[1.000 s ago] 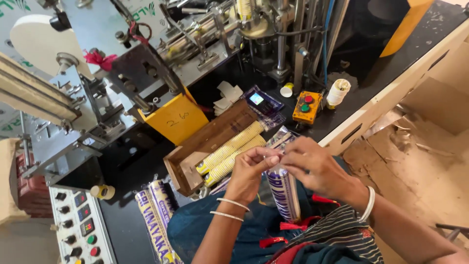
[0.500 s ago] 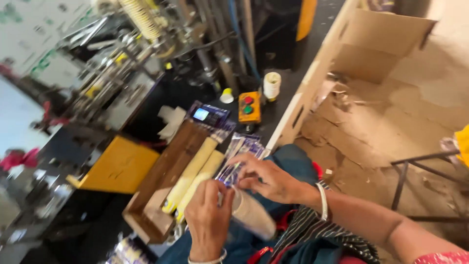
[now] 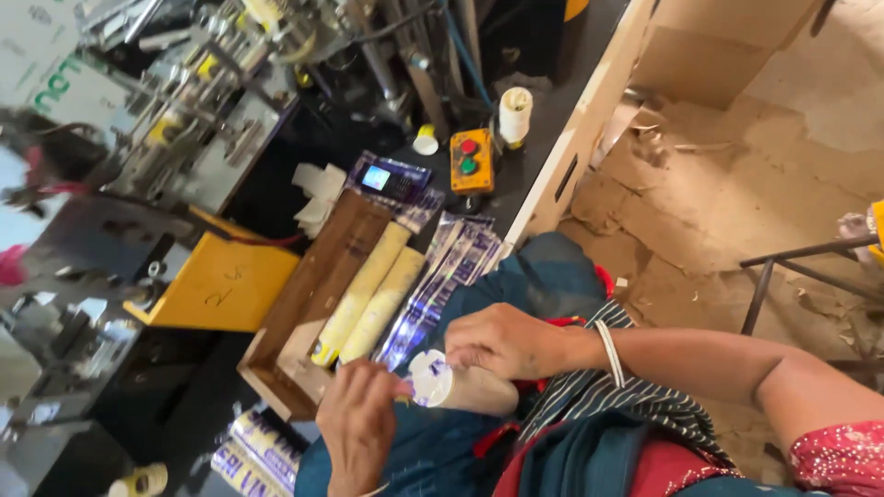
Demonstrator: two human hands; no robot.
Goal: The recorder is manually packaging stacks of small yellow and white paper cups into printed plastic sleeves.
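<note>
Over the lap, right hand (image 3: 506, 340) now gripping pale roll (image 3: 470, 388), left hand (image 3: 357, 423) fingers pinching its clear wrapper (image 3: 429, 379) — view shifted

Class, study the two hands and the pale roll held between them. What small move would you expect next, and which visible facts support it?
Probably the left hand presses the clear plastic wrap further over the end of the pale roll, while the right hand steadies it. The wrap sits bunched at that end, pinched by the left fingers, and the right hand grips the roll from above. Two more rolls lie in the wooden tray.
</note>
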